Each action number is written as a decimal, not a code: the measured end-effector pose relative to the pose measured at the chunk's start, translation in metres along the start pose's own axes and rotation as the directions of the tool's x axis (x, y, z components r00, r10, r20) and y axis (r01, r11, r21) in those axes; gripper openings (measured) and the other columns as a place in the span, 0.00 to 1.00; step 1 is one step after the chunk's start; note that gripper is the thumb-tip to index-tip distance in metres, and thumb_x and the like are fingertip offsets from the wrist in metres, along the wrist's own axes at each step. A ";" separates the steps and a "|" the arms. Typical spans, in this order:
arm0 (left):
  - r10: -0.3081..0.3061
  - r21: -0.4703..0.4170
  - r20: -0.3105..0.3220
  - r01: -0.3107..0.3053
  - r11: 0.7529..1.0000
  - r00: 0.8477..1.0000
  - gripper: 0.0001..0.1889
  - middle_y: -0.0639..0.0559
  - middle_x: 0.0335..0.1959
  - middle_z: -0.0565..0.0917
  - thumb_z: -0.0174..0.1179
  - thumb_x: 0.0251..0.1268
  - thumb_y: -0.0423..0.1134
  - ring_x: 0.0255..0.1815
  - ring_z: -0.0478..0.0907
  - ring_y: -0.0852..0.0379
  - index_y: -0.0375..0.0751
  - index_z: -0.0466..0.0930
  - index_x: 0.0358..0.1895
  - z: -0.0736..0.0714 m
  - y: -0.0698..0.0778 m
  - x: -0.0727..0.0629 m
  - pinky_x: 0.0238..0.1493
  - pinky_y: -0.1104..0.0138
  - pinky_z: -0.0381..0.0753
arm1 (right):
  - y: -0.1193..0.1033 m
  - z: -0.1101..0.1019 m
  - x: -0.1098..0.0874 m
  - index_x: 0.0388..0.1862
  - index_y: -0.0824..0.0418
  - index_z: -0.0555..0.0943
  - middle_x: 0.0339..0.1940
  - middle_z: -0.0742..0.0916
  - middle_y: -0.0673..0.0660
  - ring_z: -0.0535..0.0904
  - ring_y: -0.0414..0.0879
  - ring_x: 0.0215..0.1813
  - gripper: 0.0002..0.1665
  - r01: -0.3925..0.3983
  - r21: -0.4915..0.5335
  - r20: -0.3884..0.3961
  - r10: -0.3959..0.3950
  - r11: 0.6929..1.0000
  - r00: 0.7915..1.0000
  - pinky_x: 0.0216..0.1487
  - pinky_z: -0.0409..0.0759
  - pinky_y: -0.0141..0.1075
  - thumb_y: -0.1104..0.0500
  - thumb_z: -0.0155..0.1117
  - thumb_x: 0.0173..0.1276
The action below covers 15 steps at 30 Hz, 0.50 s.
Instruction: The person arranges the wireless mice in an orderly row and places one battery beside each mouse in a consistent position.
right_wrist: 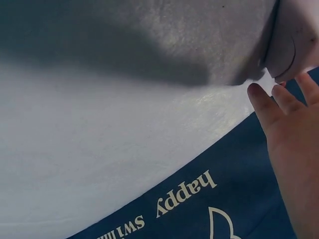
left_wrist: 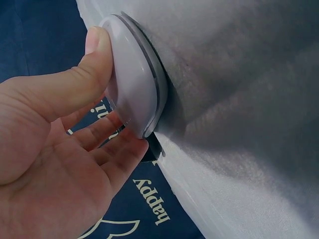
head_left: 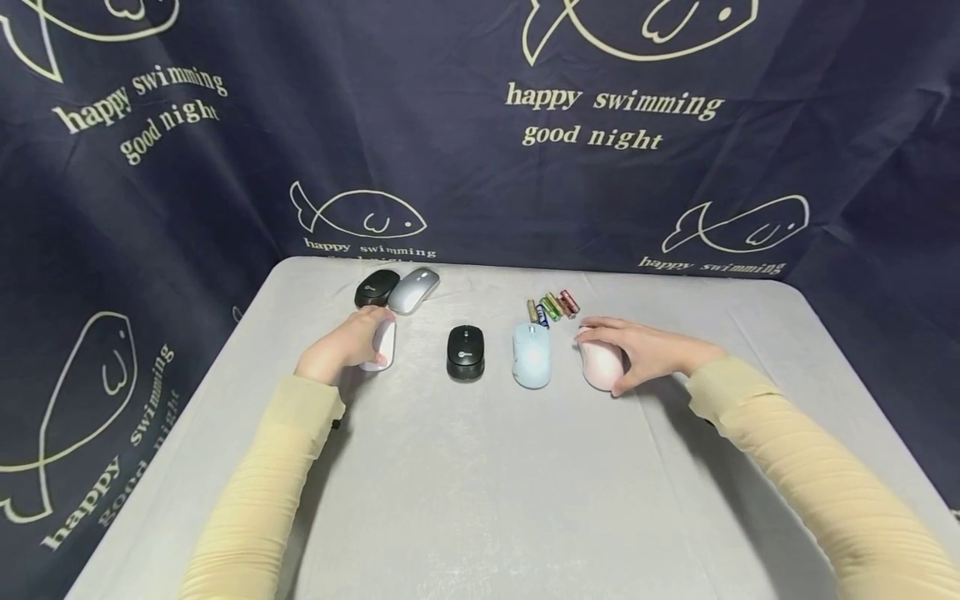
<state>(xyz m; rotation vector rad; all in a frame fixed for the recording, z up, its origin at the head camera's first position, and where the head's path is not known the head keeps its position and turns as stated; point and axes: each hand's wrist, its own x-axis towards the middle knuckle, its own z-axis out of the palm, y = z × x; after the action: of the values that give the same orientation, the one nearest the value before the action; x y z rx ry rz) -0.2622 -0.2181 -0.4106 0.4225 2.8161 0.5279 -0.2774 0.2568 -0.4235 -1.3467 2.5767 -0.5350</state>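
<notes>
At the left, my left hand (head_left: 351, 340) grips a white computer mouse (head_left: 384, 347), thumb on the near end and fingers at the far end. The left wrist view shows the thumb pressed to the white mouse (left_wrist: 132, 74), right at the grey tabletop. Over on the right, my right hand (head_left: 648, 354) holds a pale pink mouse (head_left: 602, 363) between thumb and fingers. Only part of the pink mouse (right_wrist: 294, 42) enters the right wrist view, with fingertips at its end. Between the hands stand a black mouse (head_left: 465, 353) and a light blue mouse (head_left: 532, 357).
Behind my left hand a second black mouse (head_left: 377, 287) touches a silver mouse (head_left: 415, 291). Several small coloured batteries (head_left: 553, 306) lie behind the light blue mouse. A grey cloth covers the table (head_left: 487, 500); a dark blue fish-print curtain (head_left: 480, 150) hangs behind it.
</notes>
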 end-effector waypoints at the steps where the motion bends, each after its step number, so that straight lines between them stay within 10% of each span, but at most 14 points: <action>1: -0.001 -0.001 0.000 0.001 1.000 1.000 0.39 0.29 0.67 0.60 0.71 0.44 0.29 0.68 0.57 0.32 0.32 0.64 0.63 0.000 0.000 0.000 0.68 0.46 0.57 | -0.001 -0.001 -0.001 0.64 0.62 0.69 0.69 0.65 0.71 0.60 0.67 0.68 0.53 -0.010 0.014 0.002 0.010 1.000 1.000 0.60 0.64 0.62 0.51 0.81 0.37; 10: -0.001 -0.007 -0.004 0.000 1.000 1.000 0.38 0.29 0.67 0.61 0.71 0.44 0.28 0.68 0.56 0.32 0.31 0.64 0.63 0.000 0.002 -0.002 0.68 0.47 0.57 | -0.008 -0.005 -0.002 0.69 0.67 0.62 0.69 0.64 0.72 0.57 0.68 0.70 0.53 -0.135 0.069 -0.049 0.138 0.988 0.989 0.65 0.57 0.62 0.50 0.76 0.48; 15: -0.001 -0.009 -0.001 0.001 1.000 1.000 0.38 0.28 0.66 0.60 0.71 0.44 0.28 0.68 0.56 0.31 0.31 0.64 0.63 0.000 0.002 -0.001 0.68 0.46 0.57 | -0.016 -0.006 0.000 0.70 0.71 0.58 0.69 0.65 0.72 0.57 0.66 0.70 0.51 -0.288 0.060 -0.110 0.293 0.956 0.950 0.69 0.54 0.58 0.49 0.71 0.56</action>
<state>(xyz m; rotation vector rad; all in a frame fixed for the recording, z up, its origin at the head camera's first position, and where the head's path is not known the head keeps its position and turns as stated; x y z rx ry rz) -0.2604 -0.2163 -0.4095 0.4192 2.8143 0.5401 -0.2669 0.2495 -0.4120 -0.9212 2.7721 -0.6287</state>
